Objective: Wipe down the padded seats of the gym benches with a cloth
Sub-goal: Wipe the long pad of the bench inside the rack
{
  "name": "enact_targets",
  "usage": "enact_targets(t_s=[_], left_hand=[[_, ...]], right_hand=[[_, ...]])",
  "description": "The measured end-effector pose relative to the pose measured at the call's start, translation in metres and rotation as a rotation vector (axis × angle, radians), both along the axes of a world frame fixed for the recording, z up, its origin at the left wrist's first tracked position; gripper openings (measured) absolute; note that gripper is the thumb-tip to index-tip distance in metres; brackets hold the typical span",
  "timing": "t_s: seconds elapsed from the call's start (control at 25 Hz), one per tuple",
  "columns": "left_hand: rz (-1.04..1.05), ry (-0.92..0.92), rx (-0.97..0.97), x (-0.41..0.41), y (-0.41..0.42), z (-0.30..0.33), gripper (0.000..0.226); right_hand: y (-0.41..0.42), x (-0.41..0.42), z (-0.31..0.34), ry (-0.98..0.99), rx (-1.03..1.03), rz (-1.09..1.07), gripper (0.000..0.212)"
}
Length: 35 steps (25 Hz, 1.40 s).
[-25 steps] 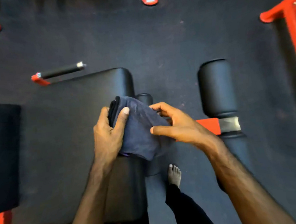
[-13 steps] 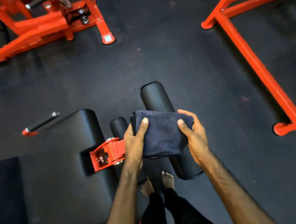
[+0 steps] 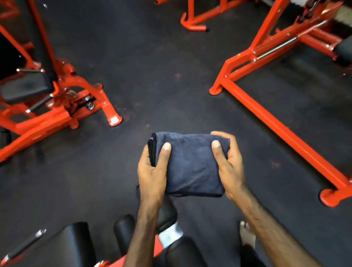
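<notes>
Folded cloth point(image 3: 190, 166) held by both edges, left hand point(image 3: 152, 175), right hand point(image 3: 230, 164)

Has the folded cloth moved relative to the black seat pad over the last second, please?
Yes. The cloth, held by both hands, was directly over the seat pad; now it is forward and right of it, over the floor.

Gym: orange machine frames point(image 3: 277, 109), padded bench point(image 3: 73, 242), rubber floor point(image 3: 153, 70).
</notes>
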<state>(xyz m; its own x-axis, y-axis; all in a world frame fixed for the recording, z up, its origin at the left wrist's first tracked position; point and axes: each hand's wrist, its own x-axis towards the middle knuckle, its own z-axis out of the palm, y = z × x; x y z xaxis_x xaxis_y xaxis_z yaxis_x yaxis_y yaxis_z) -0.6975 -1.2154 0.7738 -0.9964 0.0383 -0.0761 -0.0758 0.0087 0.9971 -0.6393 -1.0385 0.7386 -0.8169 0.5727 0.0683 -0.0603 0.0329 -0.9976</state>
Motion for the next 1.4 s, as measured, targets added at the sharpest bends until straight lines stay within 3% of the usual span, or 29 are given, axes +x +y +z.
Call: enact_targets(t_s=[0.24,0.52,0.84,0.96,1.12,1.4], left_hand=[[0.002,0.023,0.03,-0.054,0.223,0.017,0.022],[-0.287,0.081,0.165,-0.121,0.491,0.07,0.02],[-0.484,0.141,0.254,-0.241,0.74,0.061,0.026],[-0.547,0.162,0.22,-0.303,0.835,0.063,0.04],[-0.668,0.192,0.171,-0.353,0.942,0.072,0.043],[-0.746,0.162,0.083,-0.394,1.069,0.053,0.017]], right_hand=[[0.226,-0.062,0.038,-0.027,0.102,0.013,0.022],[0.483,-0.088,0.112,0.015,0.176,-0.201,0.014],[0.707,-0.17,0.126,0.029,0.169,-0.343,0.015],[0.787,-0.219,0.12,0.032,0.105,-0.462,0.013],[0.88,-0.251,0.131,0.051,0.098,-0.573,0.013],[1.005,-0.282,0.105,-0.061,0.083,-0.619,0.017]])
